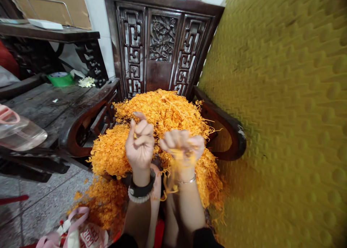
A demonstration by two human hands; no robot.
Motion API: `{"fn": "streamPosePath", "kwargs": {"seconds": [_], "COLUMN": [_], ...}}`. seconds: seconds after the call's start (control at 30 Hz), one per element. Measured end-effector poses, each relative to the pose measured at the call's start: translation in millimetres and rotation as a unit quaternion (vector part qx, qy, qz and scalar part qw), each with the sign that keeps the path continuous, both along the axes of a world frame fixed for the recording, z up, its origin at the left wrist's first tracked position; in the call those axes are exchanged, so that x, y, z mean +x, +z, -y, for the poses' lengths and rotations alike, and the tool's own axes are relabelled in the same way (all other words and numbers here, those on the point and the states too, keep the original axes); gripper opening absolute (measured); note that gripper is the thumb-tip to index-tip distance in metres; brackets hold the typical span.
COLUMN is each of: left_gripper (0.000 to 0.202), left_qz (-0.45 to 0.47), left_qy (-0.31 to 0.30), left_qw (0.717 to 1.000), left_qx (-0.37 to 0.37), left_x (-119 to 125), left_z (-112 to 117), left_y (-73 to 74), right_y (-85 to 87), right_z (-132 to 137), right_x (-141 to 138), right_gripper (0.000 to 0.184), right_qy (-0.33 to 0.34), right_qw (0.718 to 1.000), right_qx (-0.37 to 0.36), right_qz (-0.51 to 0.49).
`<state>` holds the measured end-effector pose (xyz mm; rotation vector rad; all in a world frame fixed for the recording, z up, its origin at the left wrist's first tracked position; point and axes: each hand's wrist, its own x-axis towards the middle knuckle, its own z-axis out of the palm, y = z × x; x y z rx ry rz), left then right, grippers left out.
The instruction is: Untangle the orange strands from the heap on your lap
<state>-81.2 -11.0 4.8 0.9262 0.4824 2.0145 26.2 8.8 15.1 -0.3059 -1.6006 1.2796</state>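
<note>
A large heap of curly orange strands (159, 105) fills the seat of a dark carved wooden chair (159, 72). In front of that heap I hold up my left hand (141, 141), its fingers curled inward on a small orange piece (135, 136). To its right, my right hand (183, 146) is closed and smeared by motion. A bunch of orange strands (173, 168) is gripped in it and dangles below the wrist. The two hands are close together but apart. What exactly the strands are made of I cannot tell.
A yellow bumpy mat (284, 96) stands along the right. On the left, a dark wooden bench (35, 99) carries green tape (61, 80) and a clear bottle (24, 132). More orange strands (104, 201) and a bag with pink handles (92, 233) lie low at left.
</note>
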Motion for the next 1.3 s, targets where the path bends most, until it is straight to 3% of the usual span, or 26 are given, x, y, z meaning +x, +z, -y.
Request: {"fn": "streamPosePath", "kwargs": {"seconds": [0.1, 0.2, 0.37, 0.47, 0.57, 0.7, 0.77, 0.9, 1.03, 1.1, 1.17, 1.3], "left_gripper": [0.020, 0.012, 0.018, 0.022, 0.026, 0.026, 0.027, 0.028, 0.042, 0.041, 0.040, 0.044], "left_qz": [0.098, 0.122, -0.074, -0.162, -0.250, -0.395, -0.419, -0.370, -0.197, -0.072, 0.024, 0.096], "left_qy": [-0.029, -0.067, -0.013, 0.087, 0.183, 0.187, 0.180, 0.140, 0.023, -0.017, -0.047, -0.122], "left_qw": [0.994, 0.989, 0.995, 0.979, 0.945, 0.896, 0.885, 0.913, 0.976, 0.993, 0.993, 0.985], "left_qx": [0.042, 0.039, -0.063, -0.085, -0.101, -0.084, -0.089, -0.100, -0.086, -0.091, -0.107, -0.079], "left_x": [-13.5, -16.8, -9.3, -6.3, -5.1, -0.7, 2.7, 4.4, 3.2, 6.5, 12.4, 18.5], "left_z": [-1.9, 2.5, 15.1, 20.0, 22.5, 21.4, 19.1, 10.5, 2.2, 3.4, 9.2, 26.4], "left_y": [-2.0, -2.3, 0.2, 2.4, 3.2, 3.6, 3.6, -1.5, -9.3, -7.6, -1.1, 12.6], "right_y": [-4.1, -2.4, 2.8, 5.4, 6.5, 3.7, 1.9, 3.6, 11.4, 14.3, 14.4, 6.5], "right_z": [-7.8, -12.3, -4.9, 1.2, 4.3, 5.4, 4.7, 3.6, 11.1, 16.5, 19.8, 16.3], "right_x": [6.0, 14.4, 14.8, 11.4, 9.2, 7.2, 7.5, 12.7, 17.6, 17.1, 14.8, 9.6], "right_gripper": [0.048, 0.040, 0.030, 0.016, 0.018, 0.015, 0.014, 0.024, 0.036, 0.038, 0.037, 0.048], "right_qy": [-0.025, -0.043, -0.163, -0.236, -0.279, -0.277, -0.275, -0.276, -0.223, -0.161, -0.073, 0.052], "right_qw": [0.998, 0.999, 0.971, 0.938, 0.907, 0.879, 0.871, 0.873, 0.917, 0.950, 0.980, 0.997], "right_qx": [-0.014, -0.001, 0.043, 0.065, 0.103, 0.139, 0.146, 0.152, 0.114, 0.063, 0.007, -0.055], "right_qz": [-0.048, 0.023, 0.167, 0.245, 0.298, 0.363, 0.380, 0.372, 0.311, 0.259, 0.187, 0.002]}}
